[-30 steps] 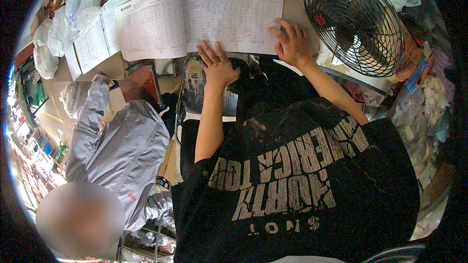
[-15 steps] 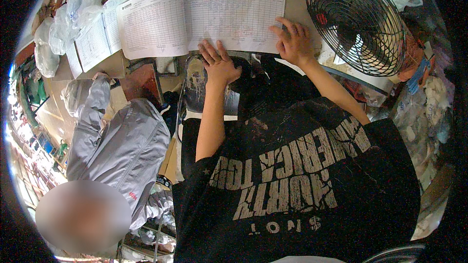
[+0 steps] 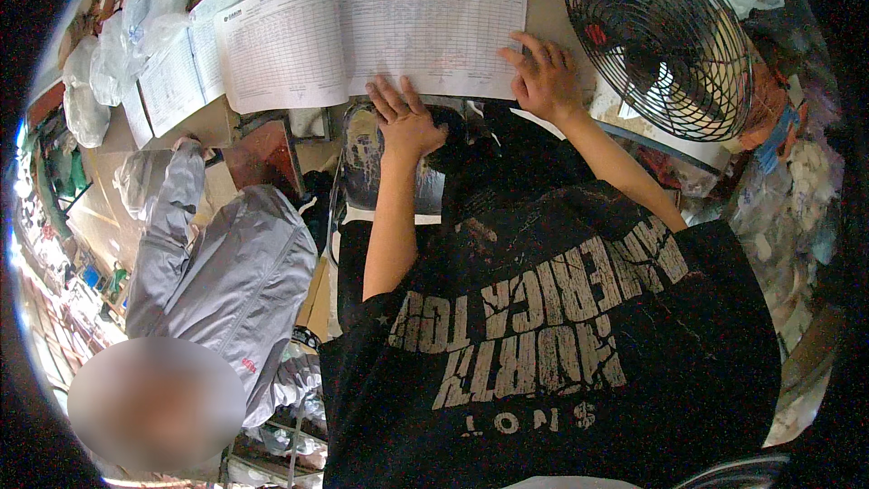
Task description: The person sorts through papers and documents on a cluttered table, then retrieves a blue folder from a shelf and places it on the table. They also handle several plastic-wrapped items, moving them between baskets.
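A large white sheet printed with a fine table (image 3: pixel 434 27) lies flat on the bench ahead of me, with a second such sheet (image 3: pixel 285 50) overlapping its left side. My left hand (image 3: pixel 405 118) rests palm down on the near edge of the sheet, fingers spread. My right hand (image 3: pixel 543 80) presses flat on the sheet's lower right corner, fingers apart. Neither hand grips anything. Below my hands lies a dark object (image 3: pixel 471 140) at the bench edge, partly hidden by my black shirt.
A round wire-guard fan (image 3: pixel 659 36) stands just right of my right hand. More printed sheets (image 3: pixel 186 68) and clear plastic bags (image 3: pixel 113 45) lie at the left. A person in a grey jacket (image 3: pixel 226 281) stands close on my left. Clutter fills the right side.
Both hands have shifted very slightly on the sheet; otherwise nothing has visibly moved.
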